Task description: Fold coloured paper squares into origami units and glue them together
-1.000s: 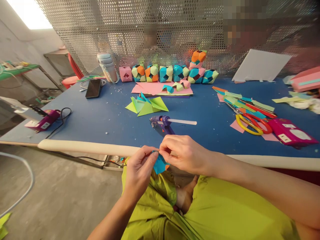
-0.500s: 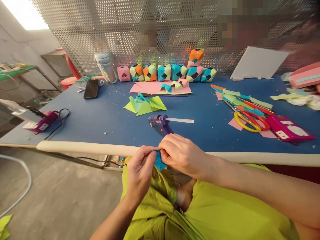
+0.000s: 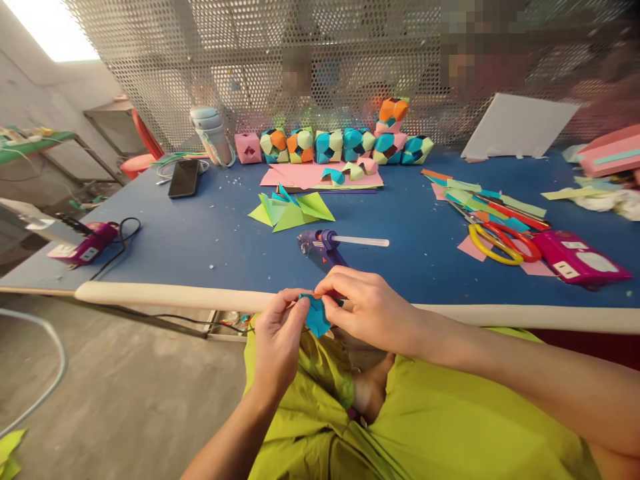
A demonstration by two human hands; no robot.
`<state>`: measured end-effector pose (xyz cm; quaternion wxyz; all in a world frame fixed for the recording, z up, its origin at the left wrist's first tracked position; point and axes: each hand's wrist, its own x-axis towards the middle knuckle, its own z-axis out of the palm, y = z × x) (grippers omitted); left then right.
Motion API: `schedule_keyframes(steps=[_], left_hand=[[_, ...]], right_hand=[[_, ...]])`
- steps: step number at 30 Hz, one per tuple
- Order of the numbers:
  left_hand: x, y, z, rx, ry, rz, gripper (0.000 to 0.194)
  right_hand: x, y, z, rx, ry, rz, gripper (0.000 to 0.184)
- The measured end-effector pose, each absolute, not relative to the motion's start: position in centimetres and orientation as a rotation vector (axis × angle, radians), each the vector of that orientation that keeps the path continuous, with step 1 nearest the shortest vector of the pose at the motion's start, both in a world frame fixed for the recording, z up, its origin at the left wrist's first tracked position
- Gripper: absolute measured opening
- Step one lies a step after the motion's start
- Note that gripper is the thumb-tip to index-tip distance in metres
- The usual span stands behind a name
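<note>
Both hands meet just below the table's pale front edge [image 3: 150,292], over my lap in green cloth. My left hand [image 3: 277,337] and my right hand [image 3: 367,308] pinch a small folded piece of blue paper [image 3: 316,318] between their fingertips; a bit of orange shows at its top. A purple glue gun [image 3: 323,244] with a clear glue stick lies on the blue table right behind my hands. Folded green and blue paper pieces [image 3: 290,209] sit a little farther back.
A row of coloured paper cubes [image 3: 340,143] lines the back by the perforated screen. Scissors with yellow and red handles [image 3: 500,243], paper strips and a magenta device [image 3: 580,263] lie right. A phone [image 3: 183,177], a bottle [image 3: 213,135] and another magenta device [image 3: 85,247] are left.
The blue paper piece has been turned between my fingertips and now shows more of its face. My hands have risen slightly toward the table edge.
</note>
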<state>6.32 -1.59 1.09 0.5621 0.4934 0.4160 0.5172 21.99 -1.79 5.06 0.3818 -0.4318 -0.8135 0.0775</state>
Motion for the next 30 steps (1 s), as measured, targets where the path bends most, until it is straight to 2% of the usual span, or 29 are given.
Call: schedule_keyframes(steps=[10,17,30], left_hand=[[7.1,-1.7,2.3,1.415,1.06,1.345,0.003],[7.2,-1.7,1.4,1.733,1.076,1.57,0.007],[7.3,-1.5,1.2,1.682,1.084,1.529,0.007]], right_hand=[[21.8,-2.0,4.4,-1.01,-2.178,-0.093,0.016],[21.5,-2.1,4.7,-1.03,-2.05,0.109,0.011],[21.6,-1.8,4.2,-1.054,-2.138,-0.139,0.018]])
